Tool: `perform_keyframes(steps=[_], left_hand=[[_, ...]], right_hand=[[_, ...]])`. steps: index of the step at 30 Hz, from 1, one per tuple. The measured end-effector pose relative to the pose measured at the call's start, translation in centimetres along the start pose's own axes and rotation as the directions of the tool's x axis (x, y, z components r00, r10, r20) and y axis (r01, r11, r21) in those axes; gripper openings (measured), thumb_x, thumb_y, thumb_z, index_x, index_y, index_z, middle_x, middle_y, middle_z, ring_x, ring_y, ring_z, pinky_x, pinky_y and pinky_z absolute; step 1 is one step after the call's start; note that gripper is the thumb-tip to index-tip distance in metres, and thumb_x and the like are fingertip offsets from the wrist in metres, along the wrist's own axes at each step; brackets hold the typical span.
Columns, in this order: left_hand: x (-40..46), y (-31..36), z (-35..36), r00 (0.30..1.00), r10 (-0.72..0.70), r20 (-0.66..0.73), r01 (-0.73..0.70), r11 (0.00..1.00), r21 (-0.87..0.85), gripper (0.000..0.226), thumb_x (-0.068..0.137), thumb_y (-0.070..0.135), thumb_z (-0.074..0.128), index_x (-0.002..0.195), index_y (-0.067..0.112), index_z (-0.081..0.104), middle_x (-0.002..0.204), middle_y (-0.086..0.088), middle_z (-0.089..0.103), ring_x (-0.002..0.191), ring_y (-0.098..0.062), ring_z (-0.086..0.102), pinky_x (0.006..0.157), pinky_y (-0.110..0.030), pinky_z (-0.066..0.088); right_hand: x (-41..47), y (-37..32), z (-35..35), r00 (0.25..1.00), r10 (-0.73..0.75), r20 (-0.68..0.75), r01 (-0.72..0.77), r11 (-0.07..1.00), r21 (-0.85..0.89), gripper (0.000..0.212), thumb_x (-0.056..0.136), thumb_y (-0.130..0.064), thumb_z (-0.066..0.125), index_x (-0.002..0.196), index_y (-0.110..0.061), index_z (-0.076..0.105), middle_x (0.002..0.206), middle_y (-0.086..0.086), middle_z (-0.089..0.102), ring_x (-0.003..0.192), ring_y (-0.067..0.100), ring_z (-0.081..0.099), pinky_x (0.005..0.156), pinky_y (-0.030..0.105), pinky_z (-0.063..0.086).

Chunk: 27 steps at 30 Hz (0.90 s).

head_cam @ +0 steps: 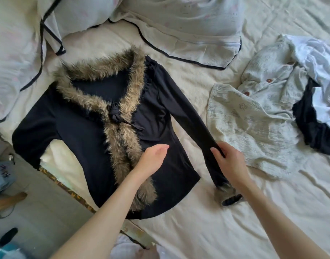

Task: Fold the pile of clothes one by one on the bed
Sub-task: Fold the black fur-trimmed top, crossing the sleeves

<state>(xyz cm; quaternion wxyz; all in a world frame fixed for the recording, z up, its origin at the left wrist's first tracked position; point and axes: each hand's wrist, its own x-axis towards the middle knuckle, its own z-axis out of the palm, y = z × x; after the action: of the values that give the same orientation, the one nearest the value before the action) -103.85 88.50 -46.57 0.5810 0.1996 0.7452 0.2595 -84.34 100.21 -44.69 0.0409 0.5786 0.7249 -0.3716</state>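
Where the bed (197, 221) drops off at its near left edge, a pillow (14, 43) with dark piping lies up beyond the left hand (153, 159), and a second pillow (188, 25) lies farther right along the head of the bed. The black cardigan (76, 131) lies spread face up on the bed, its fur trim (119, 143) running round the neckline and down the front, tied at the chest with a black knot (114, 114). Its one sleeve reaches the bed's edge, out to the left of the left hand. The left hand rests flat on the cardigan's front, fingers together and extended, just right of the fur trim. Just right of it, the right hand (229, 161) pinches the cardigan's other sleeve (186, 109) between thumb and fingers, near the fur cuff (224, 195). Beyond the right hand, farther right, a pale printed shirt (253, 118) with brown buttons lies crumpled, touching a heap of white cloth (319, 58) and a dark garment (309, 124).
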Motion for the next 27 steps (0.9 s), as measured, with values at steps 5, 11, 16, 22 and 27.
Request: perform_keyframes(steps=[5, 11, 16, 22, 27], left_hand=[[-0.8, 3.0, 0.3, 0.975, -0.1, 0.198, 0.199, 0.788, -0.582, 0.043, 0.088, 0.043, 0.06, 0.126, 0.03, 0.044, 0.117, 0.001, 0.065, 0.104, -0.015, 0.065, 0.095, -0.04, 0.05], [-0.8, 3.3, -2.1, 0.981, 0.096, -0.167, -0.157, 0.9, -0.407, 0.027, 0.094, 0.025, 0.057, 0.12, 0.022, 0.051, 0.093, 0.003, 0.065, 0.078, -0.008, 0.062, 0.077, -0.028, 0.052], [-2.4, 1.4, -7.3, 0.983, 0.006, -0.182, -0.128, 0.735, -0.665, 0.025, 0.1, 0.022, 0.043, 0.096, 0.026, 0.067, 0.092, 0.005, 0.072, 0.08, -0.011, 0.066, 0.078, -0.031, 0.054], [-1.7, -3.0, -12.4, 0.808, -0.193, -0.557, 0.186, 0.98, -0.07, 0.023, 0.098, 0.018, 0.045, 0.119, 0.015, 0.053, 0.097, 0.004, 0.059, 0.087, -0.018, 0.055, 0.079, -0.034, 0.046], [1.5, -0.2, -11.2, 0.78, 0.305, -0.546, 0.003, 0.871, 0.491, 0.039, 0.09, 0.035, 0.06, 0.123, 0.019, 0.049, 0.119, -0.006, 0.047, 0.101, -0.023, 0.051, 0.075, -0.036, 0.044]], right_hand=[[-4.0, -5.0, 1.8, 0.903, -0.252, 0.348, 0.222, 0.967, 0.124, 0.024, 0.093, -0.01, 0.056, 0.115, -0.011, 0.066, 0.098, 0.006, 0.066, 0.088, 0.021, 0.064, 0.082, 0.032, 0.05], [-3.6, -6.1, 3.2, 0.99, -0.137, 0.026, 0.133, 0.984, 0.119, 0.02, 0.096, -0.017, 0.052, 0.106, -0.017, 0.069, 0.091, -0.007, 0.07, 0.083, 0.014, 0.065, 0.074, 0.03, 0.05], [-1.1, -6.8, 4.6, 0.954, -0.263, 0.146, 0.26, 0.965, 0.036, 0.035, 0.1, -0.021, 0.044, 0.133, -0.016, 0.054, 0.13, 0.0, 0.057, 0.116, 0.018, 0.054, 0.092, 0.02, 0.038], [2.9, -8.9, 8.6, 0.874, -0.179, 0.452, 0.317, 0.915, -0.251, 0.043, 0.103, -0.028, 0.031, 0.144, -0.017, 0.038, 0.151, 0.004, 0.037, 0.134, 0.025, 0.039, 0.106, 0.035, 0.032], [4.8, -10.0, 9.4, 0.937, -0.198, 0.287, 0.309, 0.853, -0.42, 0.035, 0.101, -0.032, 0.031, 0.121, -0.02, 0.057, 0.114, 0.003, 0.064, 0.107, 0.026, 0.057, 0.09, 0.037, 0.031]])
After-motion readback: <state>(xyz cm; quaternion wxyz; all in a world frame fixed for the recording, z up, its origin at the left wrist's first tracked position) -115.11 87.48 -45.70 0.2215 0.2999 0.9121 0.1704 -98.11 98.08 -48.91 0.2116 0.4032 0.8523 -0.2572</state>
